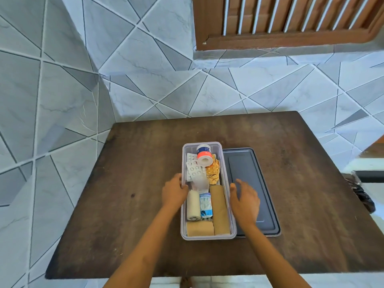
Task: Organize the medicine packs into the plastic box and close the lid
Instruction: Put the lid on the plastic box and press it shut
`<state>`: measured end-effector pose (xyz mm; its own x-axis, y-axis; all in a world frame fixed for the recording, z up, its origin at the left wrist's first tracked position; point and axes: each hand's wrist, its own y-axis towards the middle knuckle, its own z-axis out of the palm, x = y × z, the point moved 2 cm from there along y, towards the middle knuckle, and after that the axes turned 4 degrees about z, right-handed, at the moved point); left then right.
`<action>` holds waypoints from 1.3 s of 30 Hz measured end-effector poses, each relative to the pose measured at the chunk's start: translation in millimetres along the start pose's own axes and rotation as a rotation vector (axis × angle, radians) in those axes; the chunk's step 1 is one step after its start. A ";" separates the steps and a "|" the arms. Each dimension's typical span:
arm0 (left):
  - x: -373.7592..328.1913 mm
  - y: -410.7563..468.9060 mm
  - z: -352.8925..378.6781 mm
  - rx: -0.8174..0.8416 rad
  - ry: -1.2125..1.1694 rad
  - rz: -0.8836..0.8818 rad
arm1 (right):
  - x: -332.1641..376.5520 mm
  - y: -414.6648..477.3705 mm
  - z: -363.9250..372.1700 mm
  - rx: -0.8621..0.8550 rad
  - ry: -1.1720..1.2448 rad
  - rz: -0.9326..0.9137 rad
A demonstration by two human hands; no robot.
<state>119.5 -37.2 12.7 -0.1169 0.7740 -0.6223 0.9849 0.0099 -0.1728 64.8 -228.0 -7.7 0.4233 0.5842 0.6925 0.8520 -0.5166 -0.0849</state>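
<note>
A clear plastic box sits in the middle of a dark wooden table. Inside it lie silver blister packs, an orange blister pack, a white tape roll with an orange band, a white bandage roll, a blue-and-white sachet and tan bandage rolls. The grey lid lies flat just right of the box. My left hand rests on the box's left rim. My right hand hovers with fingers spread over the box's right wall and the lid.
Grey and white tiled floor surrounds the table. A brown slatted door is at the top right. A dark object lies on the floor past the table's right edge.
</note>
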 end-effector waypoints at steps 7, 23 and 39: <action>-11.6 -7.8 10.5 0.107 0.038 -0.002 | -52.7 21.9 -28.0 0.163 -0.460 0.255; -7.9 -36.0 28.9 0.152 0.127 -0.133 | -47.2 38.8 -79.0 0.110 -0.246 0.234; -84.2 -33.4 -7.3 0.364 -0.685 0.049 | 72.6 -31.2 -78.6 0.207 0.189 -0.117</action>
<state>97.4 -98.0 76.5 -0.2438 0.2027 -0.9484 0.9009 -0.3149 -0.2988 44.7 -218.6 101.6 0.2703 0.4958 0.8253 0.9445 -0.3027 -0.1275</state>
